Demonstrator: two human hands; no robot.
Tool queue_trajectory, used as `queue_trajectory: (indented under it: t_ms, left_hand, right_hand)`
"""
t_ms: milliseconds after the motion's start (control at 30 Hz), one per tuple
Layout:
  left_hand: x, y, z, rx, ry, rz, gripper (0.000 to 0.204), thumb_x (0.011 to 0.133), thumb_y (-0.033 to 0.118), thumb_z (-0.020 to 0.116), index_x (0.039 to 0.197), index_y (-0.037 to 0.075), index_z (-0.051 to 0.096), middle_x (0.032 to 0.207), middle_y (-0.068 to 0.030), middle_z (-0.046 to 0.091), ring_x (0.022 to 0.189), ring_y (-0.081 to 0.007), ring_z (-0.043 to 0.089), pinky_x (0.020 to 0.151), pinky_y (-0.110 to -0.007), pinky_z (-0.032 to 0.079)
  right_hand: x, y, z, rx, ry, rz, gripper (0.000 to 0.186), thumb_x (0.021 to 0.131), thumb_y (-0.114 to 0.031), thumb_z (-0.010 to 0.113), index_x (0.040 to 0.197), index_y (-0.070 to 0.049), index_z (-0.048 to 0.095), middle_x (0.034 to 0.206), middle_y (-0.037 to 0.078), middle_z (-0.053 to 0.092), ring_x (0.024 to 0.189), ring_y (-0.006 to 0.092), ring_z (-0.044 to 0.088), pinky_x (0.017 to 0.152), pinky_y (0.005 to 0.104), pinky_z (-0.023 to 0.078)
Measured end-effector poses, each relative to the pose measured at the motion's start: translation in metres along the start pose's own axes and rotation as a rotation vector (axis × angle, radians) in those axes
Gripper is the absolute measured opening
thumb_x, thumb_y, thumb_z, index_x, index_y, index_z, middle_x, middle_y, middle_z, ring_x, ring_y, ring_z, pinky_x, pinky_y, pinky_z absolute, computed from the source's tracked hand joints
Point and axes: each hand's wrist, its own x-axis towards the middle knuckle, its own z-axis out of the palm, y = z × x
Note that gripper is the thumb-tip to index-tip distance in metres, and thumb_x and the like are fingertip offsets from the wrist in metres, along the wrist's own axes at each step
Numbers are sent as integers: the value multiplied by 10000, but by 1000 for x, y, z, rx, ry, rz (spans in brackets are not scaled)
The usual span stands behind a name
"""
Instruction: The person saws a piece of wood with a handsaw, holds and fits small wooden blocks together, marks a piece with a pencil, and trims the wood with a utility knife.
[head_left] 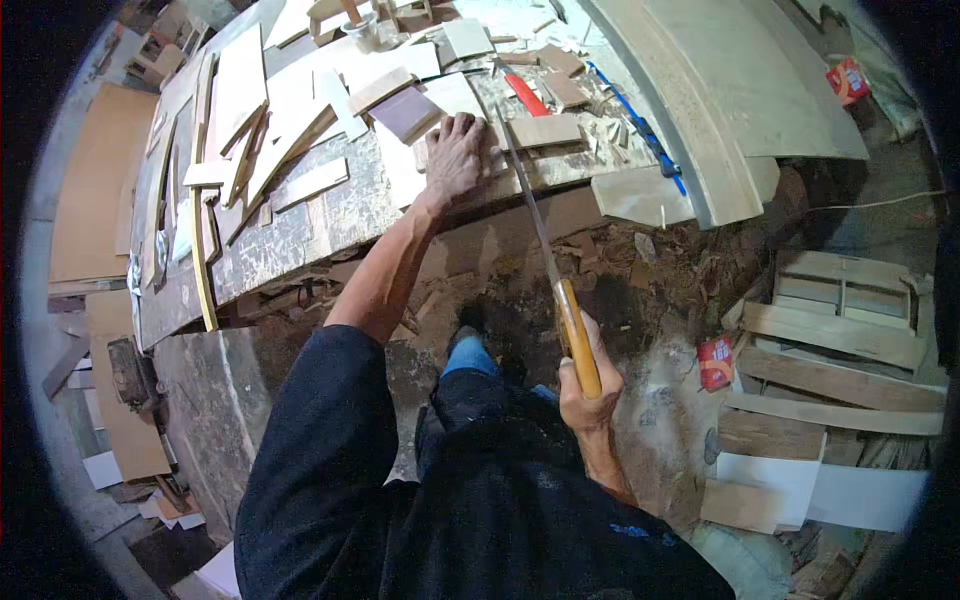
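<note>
My right hand (pixel 588 385) is wrapped round the yellow handle of a handsaw (pixel 538 215), low in front of my body. Its long, narrow blade slants up and away to the worktop edge, beside the wood pieces. My left hand (pixel 457 158) presses down on a pale wooden board (pixel 402 172), its fingers bent against the surface. Just beyond that hand lies a small purple-grey panel (pixel 405 113). A short wood strip (pixel 545 131) sits right of the blade, with a red-handled tool (pixel 525 95) behind it.
The worktop (pixel 330 222) carries several offcuts and much sawdust. A blue bar-like tool (pixel 635 118) lies by a long curved panel (pixel 690 110) at right. Stacked wooden frames (pixel 835 330) and a red packet (pixel 715 364) are on the floor at right. Scraps litter the ground below.
</note>
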Motion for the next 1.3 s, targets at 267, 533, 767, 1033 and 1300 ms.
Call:
queue_trajectory:
  t_ms: [267, 533, 767, 1033, 1300]
  left_hand:
    - [6, 2, 3, 18, 113, 75, 573, 769, 331, 661, 1280, 118, 511, 1234, -117, 467, 1163, -335, 424, 908, -525, 342]
    - [5, 7, -1, -22, 182, 124, 531, 804, 362, 642, 1257, 109, 527, 1224, -101, 473, 1168, -303, 430, 900, -497, 341]
    - [4, 8, -5, 8, 164, 68, 534, 790, 316, 644, 1260, 98, 513, 1214, -112, 468, 1175, -312, 428, 909, -491, 338]
    - [6, 5, 3, 22, 205, 120, 509, 852, 393, 604, 1259, 94, 533, 1211, -109, 478, 1139, -316, 434, 865, -488, 349]
    - [-1, -8, 4, -3, 230, 115, 458, 831, 276, 569, 1256, 112, 526, 1211, -96, 485, 1156, -294, 438, 886, -477, 335]
  right_hand:
    - [61, 18, 24, 90, -11, 107, 562, 783, 60, 511, 1345, 35, 496, 1260, 192, 609, 1155, 271, 604, 961, 325, 475]
    - [44, 4, 17, -35, 70, -27, 577, 785, 80, 500, 1348, -40, 526, 998, 226, 675, 777, 247, 680, 691, 314, 534]
    - [27, 4, 20, -22, 61, -73, 572, 803, 59, 510, 1371, -18, 495, 1129, 221, 654, 907, 270, 687, 762, 325, 527]
    - [79, 10, 35, -2, 31, 18, 557, 807, 42, 496, 1359, -31, 508, 1196, 217, 638, 1016, 296, 673, 832, 323, 527]
    - [14, 3, 13, -77, 73, -122, 576, 780, 65, 519, 1352, -8, 509, 1128, 231, 656, 950, 297, 690, 793, 343, 539]
